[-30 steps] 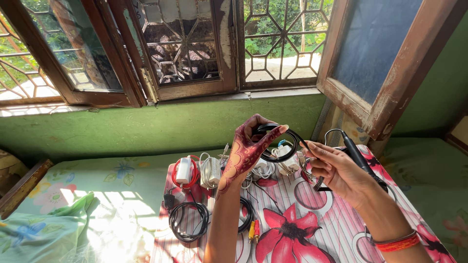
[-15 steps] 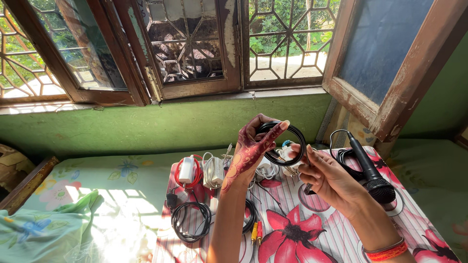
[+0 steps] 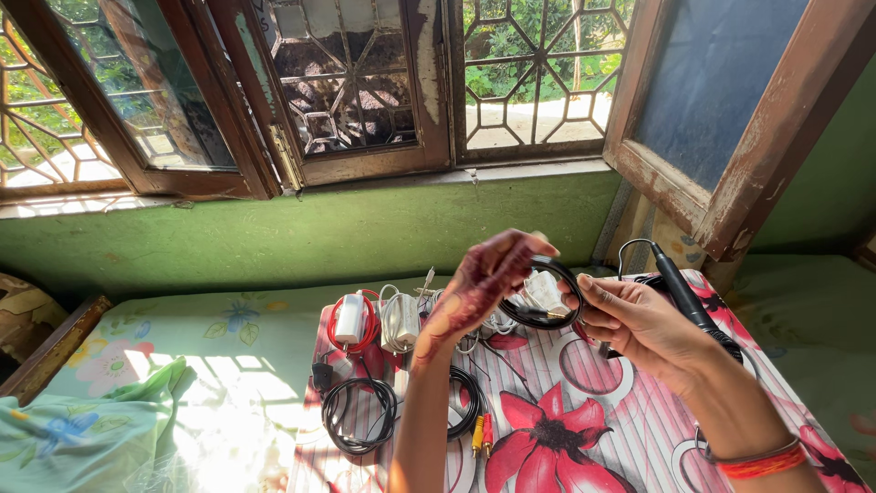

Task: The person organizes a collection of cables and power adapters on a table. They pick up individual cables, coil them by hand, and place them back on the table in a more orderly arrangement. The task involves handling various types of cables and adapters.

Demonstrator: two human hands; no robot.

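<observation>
The left hand (image 3: pixel 488 278) has tipped down, and both it and the right hand (image 3: pixel 630 319) pinch the black wire loop (image 3: pixel 547 315).

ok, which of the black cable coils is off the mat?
The black coil held up between the left hand and right hand. The other two black coils lie flat on the flowered mat, untouched.

Coiled cable (image 3: pixel 546 309): black, smooth, slightly glossy, plastic-looking jacket. Microphone (image 3: pixel 686 294): matt black body. Mat (image 3: pixel 584 429): striped floral, smooth, faint sheen, plastic-like. Sheet (image 3: pixel 210 365): soft matt floral cloth. Window frames (image 3: pixel 721 196): rough worn wood, flaking paint. Wall (image 3: pixel 301 237): matt green, rough plaster. Bangle (image 3: pixel 762 459): glossy red.
</observation>
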